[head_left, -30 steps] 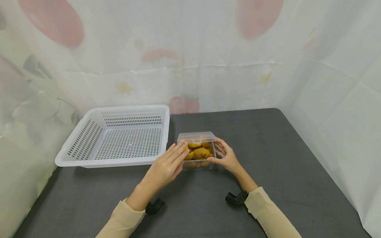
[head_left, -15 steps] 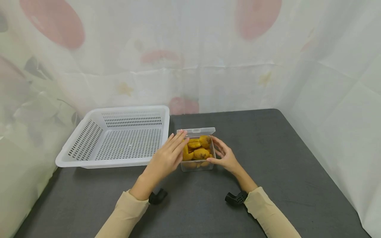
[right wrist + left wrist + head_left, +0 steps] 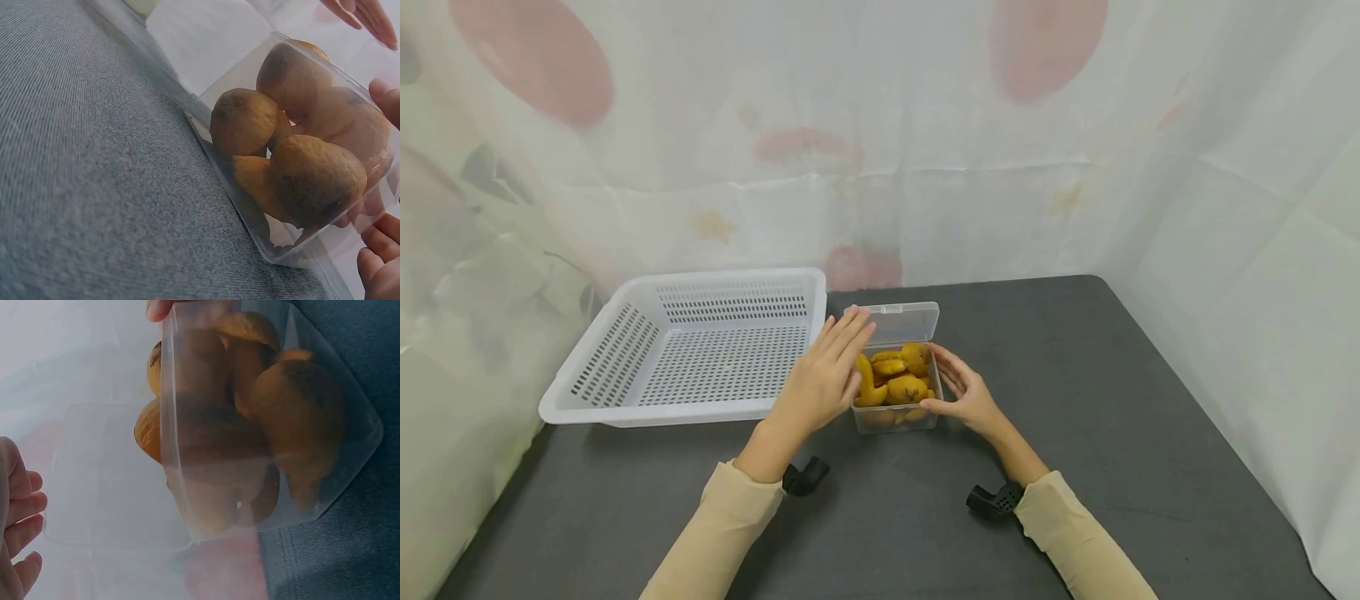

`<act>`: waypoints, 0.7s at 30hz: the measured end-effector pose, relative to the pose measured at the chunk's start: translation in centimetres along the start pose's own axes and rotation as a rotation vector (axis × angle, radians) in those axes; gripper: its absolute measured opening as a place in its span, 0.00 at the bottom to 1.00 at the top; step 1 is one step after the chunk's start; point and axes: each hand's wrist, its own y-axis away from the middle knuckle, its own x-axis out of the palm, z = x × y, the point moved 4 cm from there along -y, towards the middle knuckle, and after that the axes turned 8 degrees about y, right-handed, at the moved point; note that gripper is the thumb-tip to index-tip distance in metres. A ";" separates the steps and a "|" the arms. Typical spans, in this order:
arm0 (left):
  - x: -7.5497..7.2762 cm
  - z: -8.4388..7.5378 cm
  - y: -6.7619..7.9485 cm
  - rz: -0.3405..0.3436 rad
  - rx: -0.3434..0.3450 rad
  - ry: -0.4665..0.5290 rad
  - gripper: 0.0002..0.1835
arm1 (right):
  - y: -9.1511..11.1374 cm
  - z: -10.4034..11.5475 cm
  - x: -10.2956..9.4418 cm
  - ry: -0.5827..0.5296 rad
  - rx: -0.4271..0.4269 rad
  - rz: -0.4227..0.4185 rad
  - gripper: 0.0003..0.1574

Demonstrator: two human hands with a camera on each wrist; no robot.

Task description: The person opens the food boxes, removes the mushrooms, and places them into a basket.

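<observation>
A small clear plastic box (image 3: 897, 424) stands on the table, filled with yellow-orange, dark-spotted fruits (image 3: 907, 389), one of them curved like a banana. Its hinged lid (image 3: 910, 321) is raised and leans back. My right hand (image 3: 967, 398) holds the box's right side, thumb at the front corner and fingers along the side wall. Straight-fingered, my left hand (image 3: 822, 375) is at the left of the lid, overlapping the box's left edge in the head view. In the left wrist view its fingers (image 3: 26, 528) are beside the lid (image 3: 112, 475).
A white perforated plastic basket (image 3: 793, 403) stands close to the left of the box. The dark table (image 3: 1075, 375) reaches back to a patterned white curtain (image 3: 962, 217), with more cloth hanging on both sides.
The lid has swung up and back from nearly level over the fruits. My left hand has moved up and away from me with it. My right hand stays on the box.
</observation>
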 end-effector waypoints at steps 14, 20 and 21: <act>0.4 1.7 -1.9 0.081 -0.098 0.025 0.29 | 0.0 -0.1 -0.1 0.034 0.002 -0.006 0.55; 0.8 2.6 -2.7 0.150 -0.171 0.042 0.28 | 0.0 -0.3 -0.1 0.045 0.007 0.002 0.55; 0.9 2.8 -2.8 0.165 -0.187 0.049 0.28 | 0.0 -0.3 -0.1 0.048 0.007 0.002 0.55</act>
